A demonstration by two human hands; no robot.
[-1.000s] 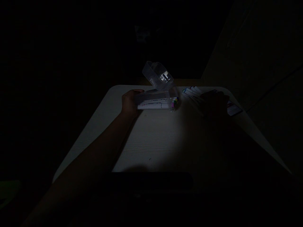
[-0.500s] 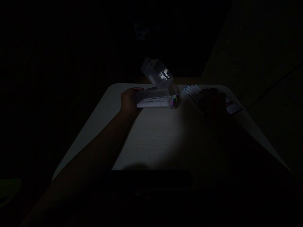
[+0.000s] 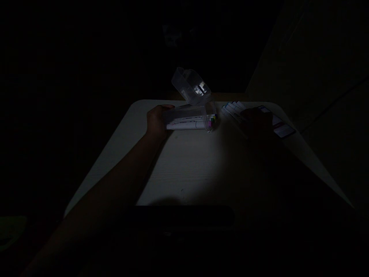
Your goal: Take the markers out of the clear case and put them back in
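Note:
A clear plastic box [image 3: 184, 112] lies on its side near the table's far edge, with its lid [image 3: 191, 86] tipped up. Several white markers [image 3: 187, 125] are inside, their coloured caps [image 3: 211, 121] at the right-hand mouth. My left hand [image 3: 156, 121] is closed around the box's left end. To the right lies a fanned group of white markers [image 3: 233, 109] with bluish caps. My right hand [image 3: 256, 123] is over their near right part, in deep shadow. Its fingers are too dark to make out, so I cannot tell whether it grips any.
A phone-like flat object [image 3: 284, 130] with a lit surface lies just right of my right hand. The pale wood-grained table [image 3: 184, 161] has rounded corners and a dark cut-out [image 3: 184, 216] along its near edge. A dark cable [image 3: 340, 98] runs beyond the right side.
My right hand has shifted slightly left over the markers, so more of the phone-like object shows. My left hand and the box keep their place; the whole view has moved a little.

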